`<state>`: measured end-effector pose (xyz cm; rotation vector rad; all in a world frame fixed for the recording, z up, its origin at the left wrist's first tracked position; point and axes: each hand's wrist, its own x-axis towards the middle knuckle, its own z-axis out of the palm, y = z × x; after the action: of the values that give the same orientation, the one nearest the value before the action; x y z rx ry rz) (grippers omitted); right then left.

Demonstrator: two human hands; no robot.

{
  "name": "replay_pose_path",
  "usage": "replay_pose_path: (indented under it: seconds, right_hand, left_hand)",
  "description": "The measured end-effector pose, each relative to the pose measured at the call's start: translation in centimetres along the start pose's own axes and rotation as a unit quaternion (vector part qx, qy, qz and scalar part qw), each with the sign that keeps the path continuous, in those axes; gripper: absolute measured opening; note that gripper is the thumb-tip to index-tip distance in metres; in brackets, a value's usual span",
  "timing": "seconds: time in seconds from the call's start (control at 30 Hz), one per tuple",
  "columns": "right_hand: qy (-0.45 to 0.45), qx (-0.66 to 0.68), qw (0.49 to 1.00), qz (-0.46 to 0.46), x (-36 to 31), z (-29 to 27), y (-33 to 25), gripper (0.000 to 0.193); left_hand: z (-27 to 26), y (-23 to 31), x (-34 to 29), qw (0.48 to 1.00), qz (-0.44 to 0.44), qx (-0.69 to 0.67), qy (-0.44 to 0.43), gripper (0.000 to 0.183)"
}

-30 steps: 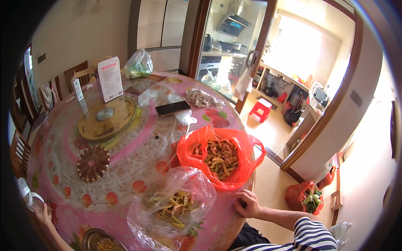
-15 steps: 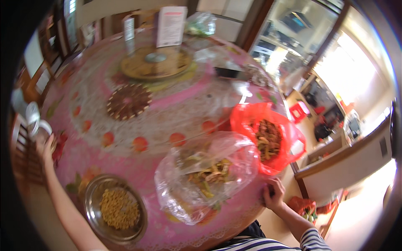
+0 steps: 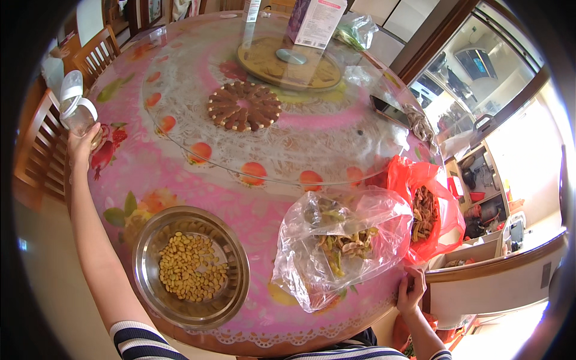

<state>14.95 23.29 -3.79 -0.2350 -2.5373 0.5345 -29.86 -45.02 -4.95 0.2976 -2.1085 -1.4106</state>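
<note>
At the table's left edge my left hand (image 3: 82,143) is wrapped round a clear baby bottle (image 3: 77,115) with a white collar and a see-through cap, tilted to the left. My right hand (image 3: 411,291) rests at the right table edge with curled fingers; whatever may be inside them is hidden. Just beyond it lies an open red plastic bag (image 3: 445,223) with brownish dried pieces in it. Left of that, a clear plastic bag (image 3: 303,264) holds pale and brown strips, perhaps pods. A steel bowl (image 3: 242,264) of yellow beans (image 3: 191,264) stands near the front edge.
The round table has a pink flowered cloth (image 3: 258,210). A brown slatted trivet (image 3: 243,107), a turntable (image 3: 258,67) with a box (image 3: 315,23) behind it, and a dark phone (image 3: 390,110) are farther back. A wooden chair (image 3: 51,144) stands at left, a drawer unit (image 3: 498,282) at right.
The view has turned left, moving the table's things rightward in it. My left hand still grips the bottle. My right hand stays curled at the edge beside the bags.
</note>
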Motion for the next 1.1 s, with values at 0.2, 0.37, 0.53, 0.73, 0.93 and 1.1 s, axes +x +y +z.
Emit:
replay_pose_path:
  seconds: [0.2, 0.37, 0.53, 0.73, 0.93, 1.1]
  right_hand:
    - [-0.017, -0.006, 1.0, 0.017, 0.2, 0.0, -0.6, 0.02]
    - [-0.024, -0.027, 0.999, 0.03, 0.2, 0.0, -1.0, 0.02]
    - [-0.031, -0.045, 0.998, 0.025, 0.2, 0.0, -1.0, 0.02]
    - [-0.027, -0.051, 0.998, 0.024, 0.2, 0.2, -1.1, 0.02]
    - [-0.032, -0.048, 0.998, 0.026, 0.3, 0.3, -1.5, 0.019]
    - [-0.035, -0.03, 0.997, 0.054, 0.2, 0.3, -1.3, 0.018]
  left_hand:
    - [-0.3, -0.8, 1.8, 0.999, 0.031, 0.011, -0.039, 0.043]
    - [-0.4, -1.3, 2.6, 0.998, 0.028, -0.001, -0.053, 0.04]
    - [-0.5, -2.1, 4.0, 0.998, 0.034, 0.019, -0.044, 0.041]
    - [-0.5, -2.7, 5.0, 0.996, 0.014, -0.037, -0.081, 0.047]
    - [-0.1, -2.4, 5.2, 0.997, 0.008, -0.031, -0.065, 0.04]
    - [-0.6, -3.9, 6.3, 0.997, 0.004, -0.018, -0.077, 0.037]
